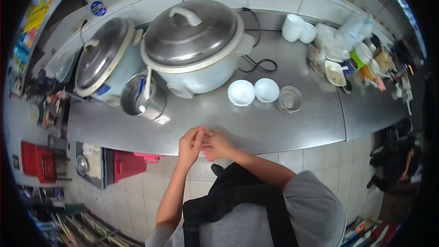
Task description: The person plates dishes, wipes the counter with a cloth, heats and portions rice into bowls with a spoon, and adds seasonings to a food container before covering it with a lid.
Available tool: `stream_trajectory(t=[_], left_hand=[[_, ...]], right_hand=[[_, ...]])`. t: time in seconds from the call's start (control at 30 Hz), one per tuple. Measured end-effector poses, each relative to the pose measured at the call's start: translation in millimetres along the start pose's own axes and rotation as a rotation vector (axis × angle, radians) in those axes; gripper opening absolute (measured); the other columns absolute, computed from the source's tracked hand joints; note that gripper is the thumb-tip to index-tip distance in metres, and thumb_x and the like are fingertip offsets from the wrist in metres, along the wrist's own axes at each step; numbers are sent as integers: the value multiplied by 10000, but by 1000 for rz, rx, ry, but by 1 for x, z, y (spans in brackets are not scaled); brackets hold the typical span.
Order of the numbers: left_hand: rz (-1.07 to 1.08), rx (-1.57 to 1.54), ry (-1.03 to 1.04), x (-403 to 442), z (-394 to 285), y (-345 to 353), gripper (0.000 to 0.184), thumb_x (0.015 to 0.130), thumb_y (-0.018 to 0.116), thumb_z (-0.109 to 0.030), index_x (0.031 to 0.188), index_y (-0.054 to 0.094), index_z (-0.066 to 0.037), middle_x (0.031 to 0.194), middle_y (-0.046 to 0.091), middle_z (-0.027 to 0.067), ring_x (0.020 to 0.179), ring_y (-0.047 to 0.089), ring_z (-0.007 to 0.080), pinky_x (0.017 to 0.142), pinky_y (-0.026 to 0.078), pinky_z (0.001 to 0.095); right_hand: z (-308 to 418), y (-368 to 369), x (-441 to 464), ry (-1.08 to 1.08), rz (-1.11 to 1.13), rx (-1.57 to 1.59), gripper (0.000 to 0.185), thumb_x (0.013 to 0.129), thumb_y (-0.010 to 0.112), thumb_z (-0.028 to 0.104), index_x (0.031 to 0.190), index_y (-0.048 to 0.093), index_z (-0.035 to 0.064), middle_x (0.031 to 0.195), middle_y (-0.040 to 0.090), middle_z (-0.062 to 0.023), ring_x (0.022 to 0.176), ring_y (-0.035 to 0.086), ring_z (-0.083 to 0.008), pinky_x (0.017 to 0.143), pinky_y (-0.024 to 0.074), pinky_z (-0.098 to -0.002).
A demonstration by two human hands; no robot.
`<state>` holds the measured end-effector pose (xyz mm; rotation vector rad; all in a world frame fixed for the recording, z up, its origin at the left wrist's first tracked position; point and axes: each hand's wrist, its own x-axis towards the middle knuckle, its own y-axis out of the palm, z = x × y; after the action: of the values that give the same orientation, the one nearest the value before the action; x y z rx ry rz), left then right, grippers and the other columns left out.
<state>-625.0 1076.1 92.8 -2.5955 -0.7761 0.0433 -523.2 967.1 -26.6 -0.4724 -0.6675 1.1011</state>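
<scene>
My left hand [188, 142] and my right hand [219, 144] meet at the front edge of the steel counter [256, 130], fingers closed together. A small pinkish-red thing [210, 154] shows between and below them, too blurred to name. Ahead and to the right, two white bowls [241, 93] stand side by side, with a small metal bowl [290, 99] beside them. On the left, a metal pot [157, 102] holds a white-handled utensil [147, 84] and something blue.
Two large lidded rice cookers [192, 34] [103, 55] fill the back left, with a black cord [260, 65] on the counter. Stacked white bowls [292, 28] and cluttered containers [361, 55] stand at the back right. A red bin [130, 164] sits below on the left.
</scene>
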Motion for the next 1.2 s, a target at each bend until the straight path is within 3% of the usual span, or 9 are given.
stream_trajectory(t=[0.13, 0.23, 0.33, 0.4, 0.47, 0.67, 0.8, 0.97, 1.2], left_hand=[[184, -73, -110, 70, 16, 52, 378, 1014, 529, -203, 1323, 558, 13, 994, 714, 126, 750, 673, 156, 694, 536, 273], [237, -223, -267, 100, 44, 94, 440, 1035, 483, -238, 1411, 475, -8, 1014, 707, 133, 747, 671, 155, 693, 537, 272], [249, -340, -388, 110, 49, 121, 472, 1047, 446, -268, 1446, 424, -16, 1021, 699, 145, 773, 677, 167, 704, 542, 277], [230, -374, -424, 111, 45, 133, 483, 1052, 428, -281, 1455, 408, -15, 1032, 694, 145, 793, 680, 175, 714, 544, 281], [182, -384, -431, 109, 43, 142, 490, 1055, 419, -289, 1459, 400, -11, 1045, 689, 142, 815, 682, 180, 725, 546, 285], [75, -387, -459, 105, 36, 152, 484, 1051, 409, -269, 1460, 400, -9, 1048, 688, 138, 858, 680, 186, 754, 544, 301], [40, -400, -456, 107, 36, 160, 479, 1044, 403, -238, 1462, 393, -5, 1054, 688, 147, 882, 682, 198, 769, 544, 309], [24, -482, -466, 124, 25, 190, 485, 1031, 391, -198, 1472, 358, 3, 1076, 680, 172, 950, 682, 225, 818, 546, 324], [-20, -718, -515, 145, 17, 218, 545, 984, 422, -142, 1488, 283, 13, 1113, 669, 198, 998, 676, 257, 908, 529, 360]], right_hand=[[4, -112, -62, 278, -288, -335, 396, 822, 634, 225, 1216, 667, 188, 1147, 653, -42, 1048, 574, -335, 931, 457, -455], [-22, -143, -89, 266, -282, -478, 282, 861, 635, 228, 1122, 700, 142, 1118, 665, -52, 1051, 581, -313, 877, 492, -434], [-40, -210, -75, 716, -85, -501, 219, 892, 630, 262, 1015, 710, 99, 1043, 685, -83, 1012, 611, -312, 810, 525, -413], [-67, -239, -55, 628, -397, -608, 245, 893, 622, 305, 980, 694, 88, 992, 692, -115, 919, 650, -306, 749, 541, -406], [-122, -250, -40, 582, -409, -876, 231, 884, 620, 286, 933, 713, 80, 929, 702, -121, 858, 670, -315, 752, 540, -415], [-187, -270, -15, 525, -216, -702, 149, 796, 657, 186, 768, 722, 55, 786, 697, -137, 787, 681, -332, 740, 538, -440], [-164, -316, 1, 507, -408, -621, 176, 796, 649, 207, 752, 724, 55, 772, 693, -157, 747, 684, -350, 687, 541, -449], [-131, -293, 41, 375, -276, -571, 201, 809, 640, 199, 734, 717, 29, 780, 693, -190, 756, 692, -360, 695, 550, -456], [-150, -312, -10, 482, -323, -364, 427, 870, 662, 379, 1111, 699, 28, 1122, 682, -194, 1095, 622, -351, 909, 493, -453]])
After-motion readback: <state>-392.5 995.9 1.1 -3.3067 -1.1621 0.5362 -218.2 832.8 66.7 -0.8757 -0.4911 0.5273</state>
